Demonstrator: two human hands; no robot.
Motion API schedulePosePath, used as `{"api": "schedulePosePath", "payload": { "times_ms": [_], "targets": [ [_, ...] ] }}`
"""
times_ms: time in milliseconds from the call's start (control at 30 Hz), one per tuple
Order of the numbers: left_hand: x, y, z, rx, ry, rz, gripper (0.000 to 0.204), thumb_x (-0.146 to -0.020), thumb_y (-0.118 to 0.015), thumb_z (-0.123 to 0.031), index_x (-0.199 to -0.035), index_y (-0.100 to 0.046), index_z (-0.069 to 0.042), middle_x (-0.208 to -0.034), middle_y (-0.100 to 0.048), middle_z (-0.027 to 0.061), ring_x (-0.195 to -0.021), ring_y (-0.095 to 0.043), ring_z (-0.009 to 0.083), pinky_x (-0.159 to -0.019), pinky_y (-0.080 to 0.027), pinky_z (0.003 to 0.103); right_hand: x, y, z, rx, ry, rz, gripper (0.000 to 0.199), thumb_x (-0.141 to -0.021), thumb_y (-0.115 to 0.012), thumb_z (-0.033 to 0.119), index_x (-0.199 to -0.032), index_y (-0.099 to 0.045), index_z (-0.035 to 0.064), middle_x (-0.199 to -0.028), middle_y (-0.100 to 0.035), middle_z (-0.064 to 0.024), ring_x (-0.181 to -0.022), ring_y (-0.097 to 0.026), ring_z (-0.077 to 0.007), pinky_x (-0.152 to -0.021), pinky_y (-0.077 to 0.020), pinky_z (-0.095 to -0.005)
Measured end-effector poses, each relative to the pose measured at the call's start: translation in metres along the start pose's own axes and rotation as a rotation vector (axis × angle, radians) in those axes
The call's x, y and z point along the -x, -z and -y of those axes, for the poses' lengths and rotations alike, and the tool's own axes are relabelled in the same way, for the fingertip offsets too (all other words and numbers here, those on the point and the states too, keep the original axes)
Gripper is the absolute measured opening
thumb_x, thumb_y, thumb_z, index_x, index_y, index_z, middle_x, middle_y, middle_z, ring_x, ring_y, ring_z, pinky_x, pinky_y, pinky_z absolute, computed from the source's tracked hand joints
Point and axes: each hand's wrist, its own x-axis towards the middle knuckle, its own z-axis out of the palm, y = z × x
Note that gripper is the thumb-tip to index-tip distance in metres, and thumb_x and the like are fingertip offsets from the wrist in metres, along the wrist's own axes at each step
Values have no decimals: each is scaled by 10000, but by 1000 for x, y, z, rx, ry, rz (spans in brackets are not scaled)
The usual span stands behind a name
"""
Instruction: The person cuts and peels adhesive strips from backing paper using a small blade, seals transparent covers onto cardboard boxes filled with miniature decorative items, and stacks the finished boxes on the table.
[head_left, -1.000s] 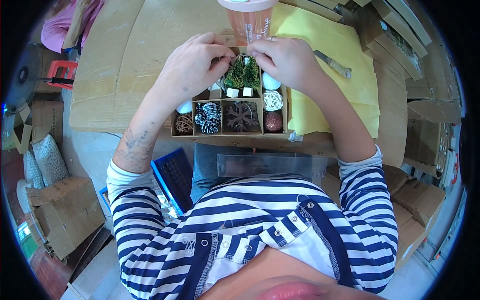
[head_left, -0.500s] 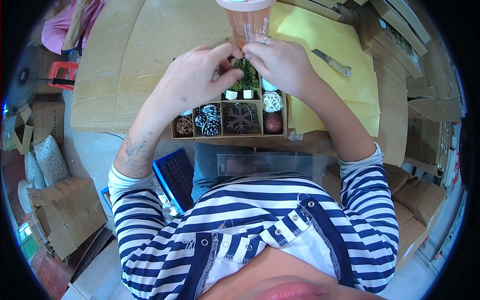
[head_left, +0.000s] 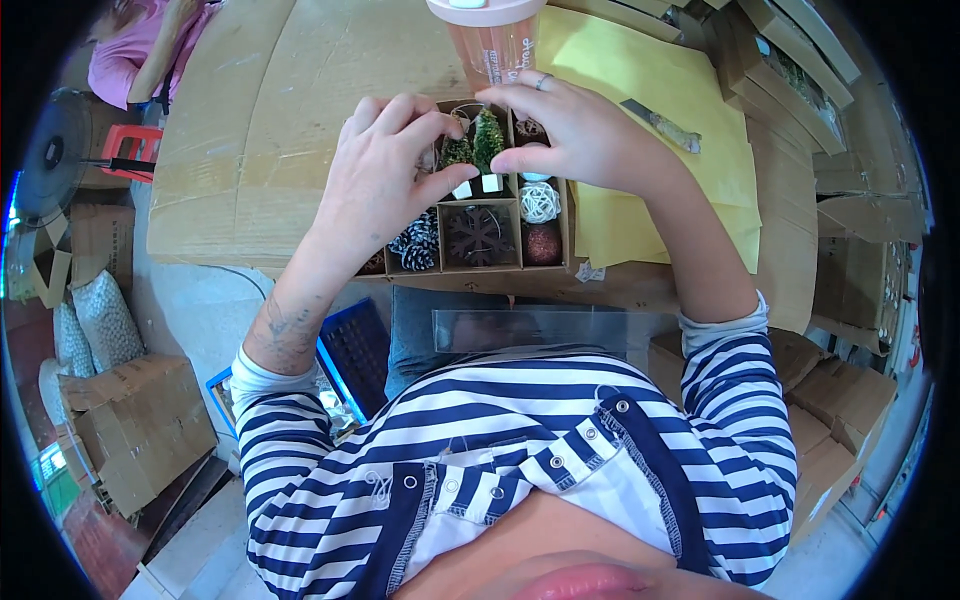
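Two small green bottle-brush trees (head_left: pixel 487 143) with white bases stand side by side in the middle compartment of a divided cardboard box (head_left: pixel 480 270). My left hand (head_left: pixel 385 165) is over the box's left side, thumb and forefinger apart beside the left tree. From the right, my right hand (head_left: pixel 580 135) reaches over, its thumb close to the right tree and its forefinger above the treetop. Whether either touches a tree is unclear. Nearer compartments hold a frosted pine cone (head_left: pixel 416 243), a dark wooden snowflake (head_left: pixel 478 237), a white woven ball (head_left: pixel 540 203) and a dark red glitter ball (head_left: pixel 542 245).
A pink lidded cup (head_left: pixel 492 45) stands just behind the box. To the right, a knife (head_left: pixel 662 126) lies on yellow paper (head_left: pixel 680 210). A clear plastic cover (head_left: pixel 540 330) is near my lap. Someone in pink (head_left: pixel 135 55) sits at the far left.
My hands have moved apart from their pinch above the trees, uncovering the treetops. My left hand has come slightly nearer and now covers the near-left compartment.
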Motion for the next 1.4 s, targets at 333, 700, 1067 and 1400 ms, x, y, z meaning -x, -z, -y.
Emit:
{"api": "schedulePosePath", "payload": {
  "times_ms": [333,700,1067,1400],
  "targets": [
    [7,-3,4,131,145,104,349,-781,-808,-255,-1039,-666,-68,-1224,-674,49,-1134,-559,284,-983,-458,409,1,-9,17,140,-12,-22,731,-776,-786,491,-1305,-562,40,-1248,-591,-180,-1166,-592,-336,-988,-485,-423],
    [-1,1,13,158,54,188,377,-826,-771,-285,-1111,-624,-88,-1256,-660,49,-1173,-512,305,-1045,-403,424,-13,-2,23,305,-28,149,613,-820,-738,510,-1213,-644,50,-1108,-605,-140,-1106,-597,-310,-953,-484,-418],
    [-4,1,21,204,16,274,435,-857,-748,-297,-1227,-600,-123,-1172,-643,63,-1203,-482,307,-1069,-350,446,-7,-9,26,356,-27,67,658,-801,-739,526,-1238,-627,47,-1163,-599,-137,-1121,-586,-312,-967,-474,-407],
    [4,9,14,256,56,237,506,-900,-712,-312,-1356,-575,-141,-1255,-606,118,-1303,-451,302,-1116,-338,449,38,21,38,77,66,-108,500,-843,-735,414,-1153,-649,32,-1077,-617,-152,-1034,-604,-308,-857,-503,-410]
  ]
}}
